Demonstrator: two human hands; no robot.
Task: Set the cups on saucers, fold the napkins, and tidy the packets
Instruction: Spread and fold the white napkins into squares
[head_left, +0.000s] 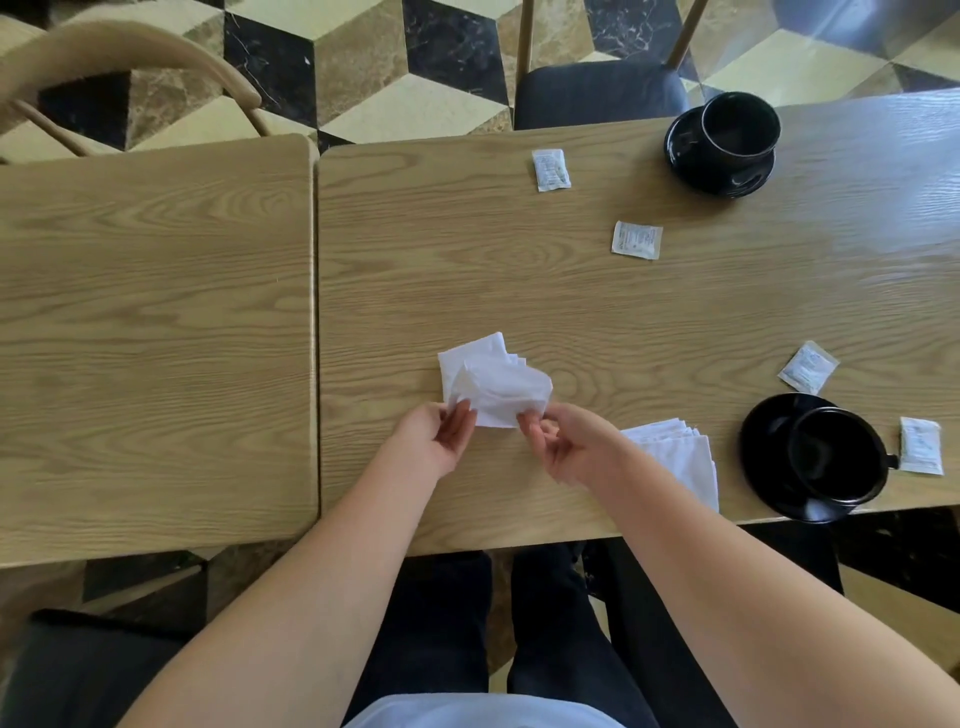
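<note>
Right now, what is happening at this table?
A person is folding a white napkin, holding its near edge with the left hand and right hand. Another napkin lies folded beside the right arm. Both black cups sit on saucers. Four packets remain scattered.

place: cafe/dining room | cues: two wood-grain tables (156, 322) pushed together, bentwood chair (130, 57), patterned marble floor (363, 67), black cups on saucers (719, 171), sugar-type packets (550, 169), paper napkins (680, 457)
</note>
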